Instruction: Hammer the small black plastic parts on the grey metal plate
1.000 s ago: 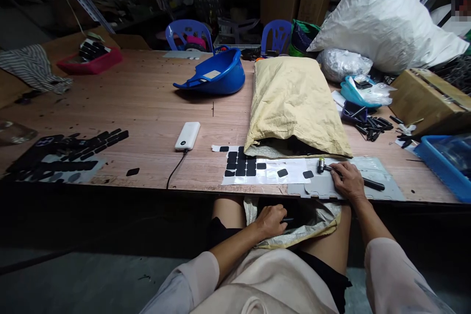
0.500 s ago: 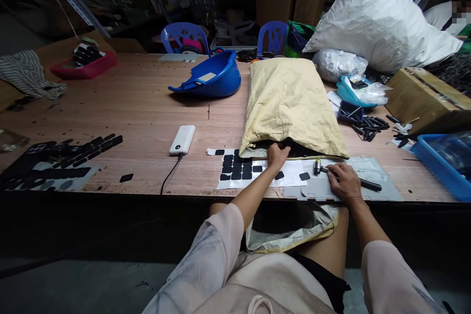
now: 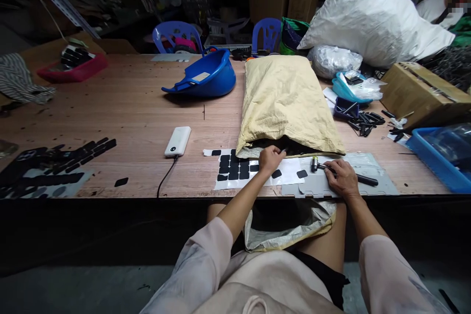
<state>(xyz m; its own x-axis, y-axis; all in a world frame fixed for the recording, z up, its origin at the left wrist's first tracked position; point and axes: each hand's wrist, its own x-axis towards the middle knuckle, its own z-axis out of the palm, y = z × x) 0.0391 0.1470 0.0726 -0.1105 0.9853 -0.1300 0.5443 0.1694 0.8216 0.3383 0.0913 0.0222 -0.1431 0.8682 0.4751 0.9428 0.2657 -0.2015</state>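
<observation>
My left hand [image 3: 270, 159] is closed in a pinch at the mouth of a yellow woven sack [image 3: 279, 98]. A small dark bit shows at its fingertips, too small to name. Dark contents are visible inside the sack's opening. Below that hand lies a white sheet [image 3: 292, 167] bearing rows of black rounded-square pads [image 3: 233, 169]. My right hand [image 3: 341, 177] is wrapped round the black handle of a small hammer [image 3: 368, 180], whose head has a yellowish face. The hammer rests on a grey board [image 3: 384, 181] at the table's front edge.
A white power bank [image 3: 178, 141] with a cable stands left of the sheet. Behind it is a blue scoop-shaped basin [image 3: 217, 78]. Black parts [image 3: 368, 122], a cardboard box [image 3: 423, 93] and a blue tray [image 3: 437, 157] occupy the right. Another open sack [image 3: 290, 243] sits on my lap.
My left hand has drawn back from the sack's mouth, down and left, with its fingertips pinched together. My right hand stays on the hammer. The view has shifted slightly.
</observation>
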